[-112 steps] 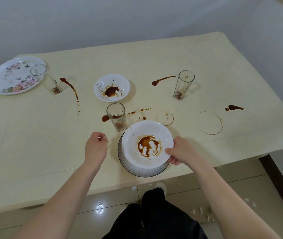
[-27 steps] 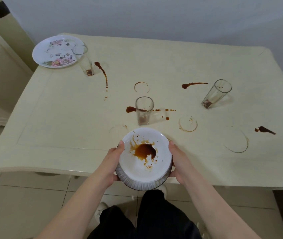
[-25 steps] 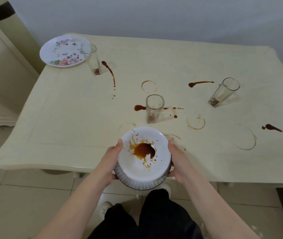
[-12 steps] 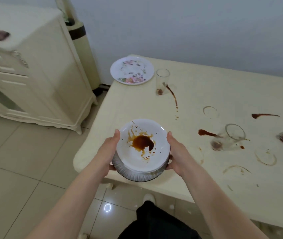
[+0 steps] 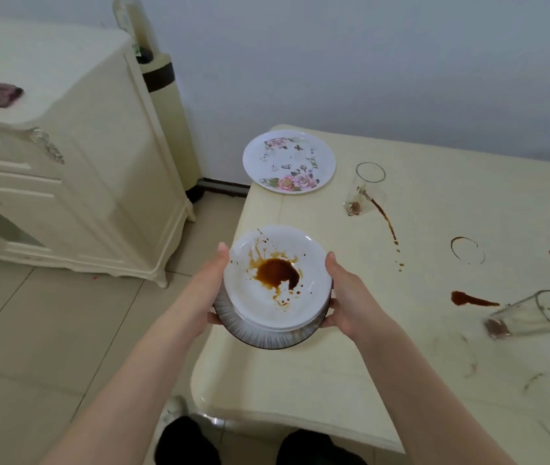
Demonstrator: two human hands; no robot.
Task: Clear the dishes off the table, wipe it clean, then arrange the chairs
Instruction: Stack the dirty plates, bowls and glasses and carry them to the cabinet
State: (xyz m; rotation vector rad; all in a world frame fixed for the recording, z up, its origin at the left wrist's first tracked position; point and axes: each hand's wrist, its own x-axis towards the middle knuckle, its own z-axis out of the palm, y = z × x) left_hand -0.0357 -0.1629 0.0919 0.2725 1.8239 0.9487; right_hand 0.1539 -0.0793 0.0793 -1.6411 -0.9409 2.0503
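Dishes sit stacked between my two hands, held in the air over the left end of the table (image 5: 300, 380). I count a white bowl (image 5: 278, 280) nested on top of a dark ribbed bowl (image 5: 260, 337); whether more plates lie between them I cannot tell for sure, though thin white edges show at the rim. The stack is held roughly level with its open face upward, and being round it has no long axis to speak of. Inside the white bowl lies a brown sauce pool (image 5: 277, 273) with splashes running up toward its far-left rim.

My left hand (image 5: 206, 290) grips the stack's left side, thumb up along the rim and fingers curled beneath. My right hand (image 5: 344, 297) grips the right side the same way, thumb at the rim, fingers under the dark bowl.

On the table I count one flowered plate (image 5: 288, 162) at the far corner, lying flat and with no food on it. Two glasses are in view: a far glass (image 5: 364, 189) standing near the plate with brown dregs at its base, and a near glass (image 5: 535, 317) at the right, also with brown residue at its bottom. Brown streaks (image 5: 471, 298) and ring marks (image 5: 467, 250) spot the tabletop. A cream cabinet (image 5: 75, 162) stands to the left on the tiled floor.
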